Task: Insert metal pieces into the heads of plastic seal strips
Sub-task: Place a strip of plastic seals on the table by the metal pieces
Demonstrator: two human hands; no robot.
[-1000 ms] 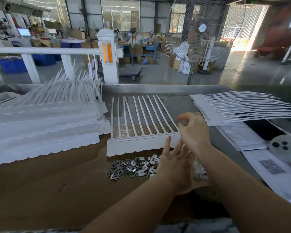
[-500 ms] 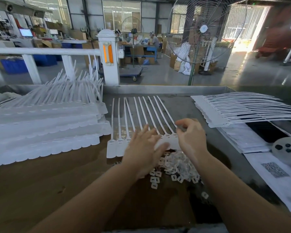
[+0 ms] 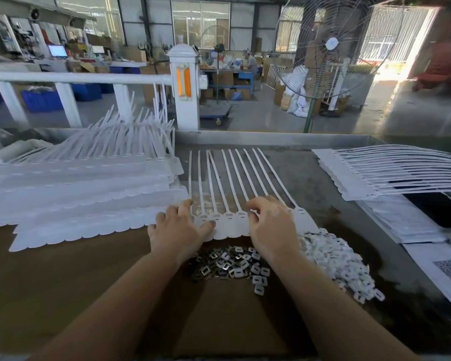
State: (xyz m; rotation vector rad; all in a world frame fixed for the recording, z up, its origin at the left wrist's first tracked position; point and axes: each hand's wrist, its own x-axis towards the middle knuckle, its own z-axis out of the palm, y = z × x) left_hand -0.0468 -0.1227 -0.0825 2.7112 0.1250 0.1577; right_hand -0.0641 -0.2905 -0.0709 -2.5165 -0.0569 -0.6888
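A joined row of white plastic seal strips (image 3: 229,222) lies mid-table, heads toward me and tails pointing away. My left hand (image 3: 177,230) rests flat on the heads at the row's left end, with the thumb lying across them. My right hand (image 3: 271,225) hovers over the right part of the row. Its fingers are curled, with the tips down on one head, and anything under them is hidden. A heap of small metal pieces (image 3: 224,264) sits just in front of the row, between my wrists. To their right is a pile of white plastic caps (image 3: 333,261).
Tall stacks of white strips (image 3: 76,194) fill the left side of the table, and another stack (image 3: 388,173) lies at the right. Papers (image 3: 414,225) cover the right edge. The metal table rim (image 3: 271,138) runs across the back, with a standing fan (image 3: 328,45) beyond it.
My left hand has moved from the piles up and left onto the row's left heads. My right hand has shifted left along the row. The metal heap is uncovered now.
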